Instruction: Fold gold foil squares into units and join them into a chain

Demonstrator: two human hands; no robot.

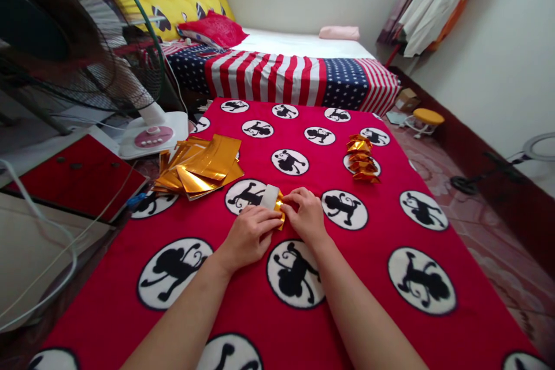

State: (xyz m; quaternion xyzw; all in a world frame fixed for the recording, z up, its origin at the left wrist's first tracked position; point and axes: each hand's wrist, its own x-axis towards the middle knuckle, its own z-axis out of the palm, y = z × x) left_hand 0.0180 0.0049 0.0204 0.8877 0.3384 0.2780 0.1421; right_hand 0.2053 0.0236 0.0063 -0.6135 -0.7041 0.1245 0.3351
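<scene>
A sheet of gold foil paper point(270, 196), its pale backing partly showing, lies between my hands on the red cloth point(277, 139). My left hand point(250, 232) has its fingers closed on the sheet's near left part. From the right, my right hand point(304, 212) pinches the gold edge with thumb and fingertips. Part of the paper is hidden under the fingers. To the left lies a loose pile of flat gold foil sheets point(202, 163). On the right side, several folded gold paper pieces point(362, 159) stand in a row.
A blurred, spinning fan point(151, 133) stands at the left beside a red panel point(78, 170). Beyond the cloth is a bed with a stars-and-stripes cover point(277, 76). A yellow stool point(428, 116) and a box point(406, 100) are on the floor at right.
</scene>
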